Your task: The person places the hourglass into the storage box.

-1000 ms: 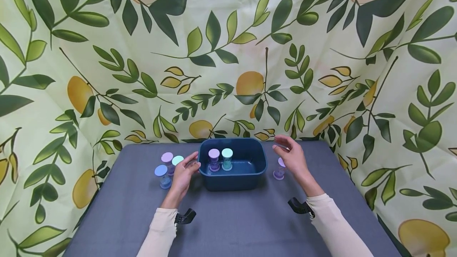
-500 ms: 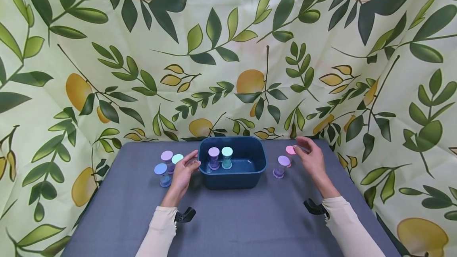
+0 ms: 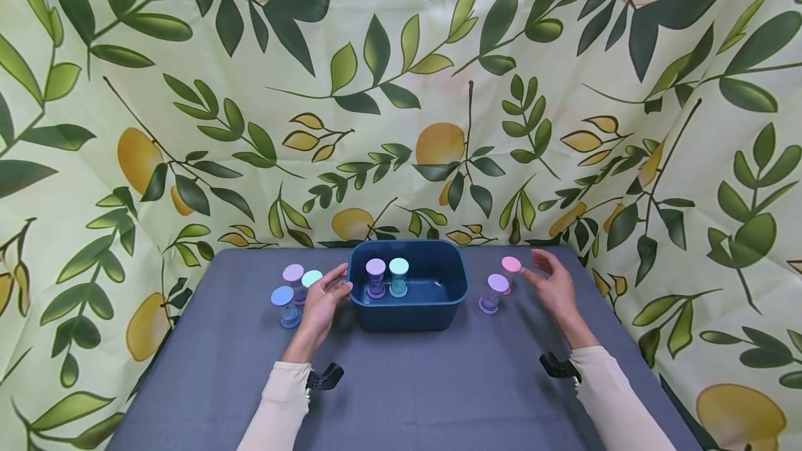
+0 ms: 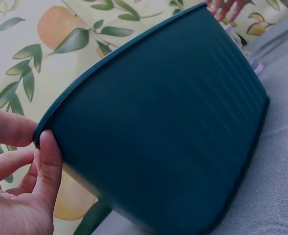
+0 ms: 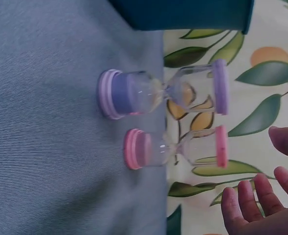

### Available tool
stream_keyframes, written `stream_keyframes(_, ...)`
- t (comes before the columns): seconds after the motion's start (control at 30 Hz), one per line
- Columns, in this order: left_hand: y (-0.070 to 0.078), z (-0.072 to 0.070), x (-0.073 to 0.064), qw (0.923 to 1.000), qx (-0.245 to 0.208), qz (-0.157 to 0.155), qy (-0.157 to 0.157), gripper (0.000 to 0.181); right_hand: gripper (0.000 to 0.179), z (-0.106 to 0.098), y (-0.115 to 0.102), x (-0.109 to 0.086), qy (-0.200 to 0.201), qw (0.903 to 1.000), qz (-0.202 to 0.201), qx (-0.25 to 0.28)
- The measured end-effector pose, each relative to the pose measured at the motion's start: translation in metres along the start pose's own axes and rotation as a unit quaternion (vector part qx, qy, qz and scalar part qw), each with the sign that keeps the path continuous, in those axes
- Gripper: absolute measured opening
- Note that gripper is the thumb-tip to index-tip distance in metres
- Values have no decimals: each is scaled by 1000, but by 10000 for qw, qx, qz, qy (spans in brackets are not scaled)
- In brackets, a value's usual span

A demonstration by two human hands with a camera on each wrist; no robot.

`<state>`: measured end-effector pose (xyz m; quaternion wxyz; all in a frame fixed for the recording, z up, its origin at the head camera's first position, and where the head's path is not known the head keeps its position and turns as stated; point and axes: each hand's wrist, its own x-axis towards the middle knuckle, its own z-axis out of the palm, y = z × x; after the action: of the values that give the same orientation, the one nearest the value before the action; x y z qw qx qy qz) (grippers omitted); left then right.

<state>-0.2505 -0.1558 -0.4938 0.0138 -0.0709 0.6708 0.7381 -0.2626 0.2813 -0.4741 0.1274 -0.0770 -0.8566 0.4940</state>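
A dark blue plastic bin (image 3: pixel 404 319) stands at the middle of the table. My left hand (image 3: pixel 321 307) pinches its left rim between thumb and fingers, as the left wrist view shows. Inside stand a purple sand timer (image 3: pixel 375 278) and a mint-green sand timer (image 3: pixel 398 278). To the right of the bin, another purple sand timer (image 5: pixel 134 93) and a pink sand timer (image 5: pixel 148 149) stand upright, their sand at the bottom. My right hand (image 3: pixel 554 287) is just right of the pink one, fingers spread and holding nothing.
Left of the bin, a blue-topped sand timer (image 3: pixel 288 308), a lilac-topped one (image 3: pixel 292 274) and a mint-topped one (image 3: pixel 311 278) stand close together near my left hand. The grey cloth-covered table (image 3: pixel 401 395) meets a leaf-and-fruit print curtain (image 3: pixel 388 159) at its back.
My right hand has moved right, away from the purple sand timer and off the pink one's top. The pink sand timer, unseen at first, now shows. My left hand stays at the bin's rim.
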Motion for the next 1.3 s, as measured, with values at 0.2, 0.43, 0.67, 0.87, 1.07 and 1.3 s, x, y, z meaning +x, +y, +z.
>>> stream_keyframes(0.2,0,1,-1,9999,9,106,16,48,56,8,18,7,-136,9996,146,-216)
stream_keyframes(0.43,-1,1,-2,9999,77,94,40,48,59,18,31,13,-223,9994,157,-214)
stream_keyframes(0.67,-1,1,-1,9999,91,38,46,47,60,27,37,17,-337,9988,333,-131)
stream_keyframes(0.87,-2,0,0,9999,91,68,18,47,59,37,42,21,-314,9982,452,-237)
stream_keyframes(1.07,-2,0,-2,9999,139,97,-1,48,59,44,42,24,-159,9987,328,-366)
stream_keyframes(1.3,-1,0,-3,9999,133,94,20,48,56,46,40,27,-219,9982,541,-159)
